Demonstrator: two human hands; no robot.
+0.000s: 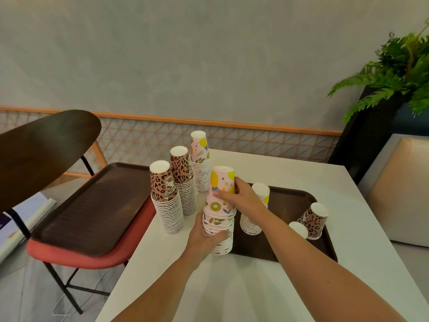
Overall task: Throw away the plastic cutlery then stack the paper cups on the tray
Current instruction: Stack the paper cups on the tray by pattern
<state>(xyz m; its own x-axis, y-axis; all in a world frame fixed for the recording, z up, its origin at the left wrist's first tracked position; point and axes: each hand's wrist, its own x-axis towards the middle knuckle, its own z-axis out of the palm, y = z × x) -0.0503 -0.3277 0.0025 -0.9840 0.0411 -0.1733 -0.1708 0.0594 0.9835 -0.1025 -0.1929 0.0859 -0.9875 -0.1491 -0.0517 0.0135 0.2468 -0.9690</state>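
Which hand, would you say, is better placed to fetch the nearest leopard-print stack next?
Probably left: the left hand grips the fruit stack low, beside the leopard-print stack; the right hand holds it on the tray side.

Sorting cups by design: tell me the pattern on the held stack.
The held stack is pink with fruit prints, pineapple and kiwi; head view.

wall [209, 54]: grey plaster | lattice panel [255, 140]: orange-framed | chair [46, 147]: red seat, dark back | table [362, 205]: white | fern [399, 66]: right corner
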